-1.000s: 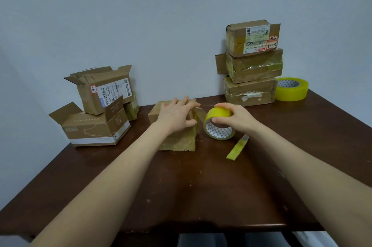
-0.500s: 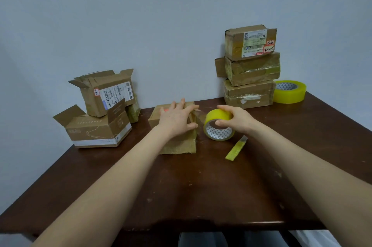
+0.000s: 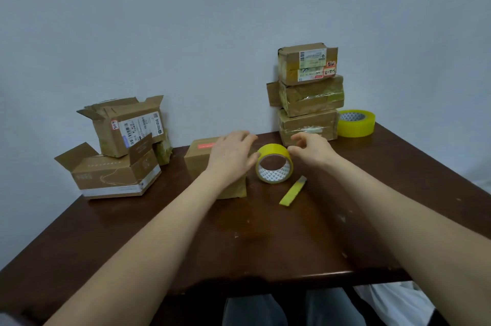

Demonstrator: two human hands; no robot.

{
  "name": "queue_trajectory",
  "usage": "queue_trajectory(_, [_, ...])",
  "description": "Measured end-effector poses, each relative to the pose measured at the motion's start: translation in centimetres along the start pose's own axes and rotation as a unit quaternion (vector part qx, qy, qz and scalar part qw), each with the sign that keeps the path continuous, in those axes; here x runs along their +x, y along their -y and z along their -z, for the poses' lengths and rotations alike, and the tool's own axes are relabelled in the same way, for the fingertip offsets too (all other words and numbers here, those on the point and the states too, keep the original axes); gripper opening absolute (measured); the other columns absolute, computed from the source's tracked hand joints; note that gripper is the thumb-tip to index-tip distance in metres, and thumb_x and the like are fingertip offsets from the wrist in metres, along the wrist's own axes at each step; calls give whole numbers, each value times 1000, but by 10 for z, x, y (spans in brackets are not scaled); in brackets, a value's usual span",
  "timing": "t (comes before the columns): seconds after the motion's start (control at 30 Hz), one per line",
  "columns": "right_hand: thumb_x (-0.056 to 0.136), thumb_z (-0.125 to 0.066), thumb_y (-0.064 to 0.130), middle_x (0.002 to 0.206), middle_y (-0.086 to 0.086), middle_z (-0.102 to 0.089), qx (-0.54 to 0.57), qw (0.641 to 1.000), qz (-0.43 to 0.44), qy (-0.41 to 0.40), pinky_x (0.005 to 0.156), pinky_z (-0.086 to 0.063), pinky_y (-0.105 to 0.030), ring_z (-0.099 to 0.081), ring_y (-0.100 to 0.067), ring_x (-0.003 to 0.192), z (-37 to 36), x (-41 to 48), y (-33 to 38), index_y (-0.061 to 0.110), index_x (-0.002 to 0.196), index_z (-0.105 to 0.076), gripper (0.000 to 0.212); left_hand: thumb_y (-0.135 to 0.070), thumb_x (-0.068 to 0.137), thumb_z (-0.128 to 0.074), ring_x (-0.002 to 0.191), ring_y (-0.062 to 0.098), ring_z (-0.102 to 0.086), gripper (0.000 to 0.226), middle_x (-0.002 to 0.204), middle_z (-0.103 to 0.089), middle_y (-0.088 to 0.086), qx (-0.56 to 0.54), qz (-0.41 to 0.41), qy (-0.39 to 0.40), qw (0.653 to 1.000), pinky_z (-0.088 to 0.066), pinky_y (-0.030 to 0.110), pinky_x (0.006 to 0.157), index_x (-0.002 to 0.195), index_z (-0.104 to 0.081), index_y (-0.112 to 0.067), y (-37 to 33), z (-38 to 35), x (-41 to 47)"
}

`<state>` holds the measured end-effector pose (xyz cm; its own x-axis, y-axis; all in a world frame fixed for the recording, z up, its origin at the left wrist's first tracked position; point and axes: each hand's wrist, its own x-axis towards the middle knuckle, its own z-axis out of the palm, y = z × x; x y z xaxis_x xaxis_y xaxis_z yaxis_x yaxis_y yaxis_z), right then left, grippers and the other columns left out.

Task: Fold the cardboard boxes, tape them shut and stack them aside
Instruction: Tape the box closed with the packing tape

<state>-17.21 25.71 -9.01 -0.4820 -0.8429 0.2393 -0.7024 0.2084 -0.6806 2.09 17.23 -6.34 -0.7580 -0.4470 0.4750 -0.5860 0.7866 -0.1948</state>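
Where tape roll [image 3: 275, 151] stands beside box [image 3: 198, 159], yellow strip [image 3: 292, 194] near, stack [image 3: 309, 97] behind

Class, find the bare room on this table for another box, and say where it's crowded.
Free: the near half of the dark wooden table, this side of the yellow tape strip; the right edge, before the flat yellow tape roll. Crowded: the back, open cardboard boxes left, stacked taped boxes right, upright yellow tape roll between.

Tape roll [image 3: 274, 163] right of box [image 3: 202, 158]; three-box stack [image 3: 308, 94] behind; open boxes [image 3: 117, 147] far left.
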Motion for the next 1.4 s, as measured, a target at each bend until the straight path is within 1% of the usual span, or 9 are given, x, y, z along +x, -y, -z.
queue_trajectory(0.1, [93,-57,27,121,-7,-64,6,999,-18,-44,90,-41,-28,-56,-24,114,6,-4,-1,14,125,-59,35,-28,88,-59,93,31,-63,21,98,-65,8,-26,-87,-44,995,-49,35,65,101,-66,-12,-41,4,-9])
queue_trajectory(0.27, [95,-52,22,118,-6,-65,14,997,-30,-68,92,-44,-32,-57,-23,112,15,-9,-2,17,117,-63,26,-45,93,-51,107,30,-58,41,112,-62,11,-16,-20,157,987,-47,38,75,108,-62,-9,-95,-20,-15])
queue_trajectory(0.4, [95,-50,21,117,-5,-65,24,996,-34,-74,92,-44,-33,-57,-23,112,16,-9,-8,19,114,-65,24,-41,91,-57,110,33,-57,43,115,-61,14,-9,22,207,978,-48,40,80,112,-62,-4,-103,-36,-17])
queue_trajectory(0.57, [97,-44,19,121,-7,-63,54,993,-33,-94,89,-44,-33,-56,-26,112,20,-4,-9,19,114,-65,27,-12,89,-56,105,33,-59,20,111,-63,14,-2,34,190,981,-48,39,76,105,-63,-3,-98,-30,-21])
queue_trajectory(0.73, [97,-44,18,119,-6,-64,81,988,-49,-121,83,-41,-29,-57,-25,109,25,6,-7,19,116,-63,27,-23,88,-54,99,35,-59,25,106,-62,13,-57,86,79,992,-44,38,71,107,-56,-7,-68,3,-23])
queue_trajectory(0.83, [91,-59,28,113,-4,-63,67,994,-43,-71,81,-43,-29,-58,-22,104,13,9,-5,17,120,-58,31,-29,91,-53,91,33,-58,22,96,-63,12,-112,159,-1,981,-41,38,69,100,-56,-9,-35,25,-15])
queue_trajectory(1.0, [87,-60,52,138,-10,-51,68,995,-8,72,100,-41,-34,-49,-24,126,-19,20,15,14,144,-37,73,-33,98,-44,85,26,-55,21,93,-56,7,-167,254,-62,951,-37,34,67,91,-46,-13,-5,27,1])
queue_trajectory(1.17, [91,-55,48,138,-4,-54,-16,995,9,100,100,-42,-36,-51,-23,125,-35,40,29,16,136,-50,56,-30,99,-43,90,30,-57,22,98,-59,11,-184,261,-40,947,-39,36,67,102,-47,-9,-7,9,19])
queue_trajectory(1.4, [84,-69,39,130,-7,-57,29,985,-14,170,90,-45,-31,-55,-23,113,-26,40,33,14,129,-59,54,-25,98,-48,70,26,-55,18,78,-55,4,-154,221,-66,961,-42,37,56,101,-44,-8,13,-7,-6])
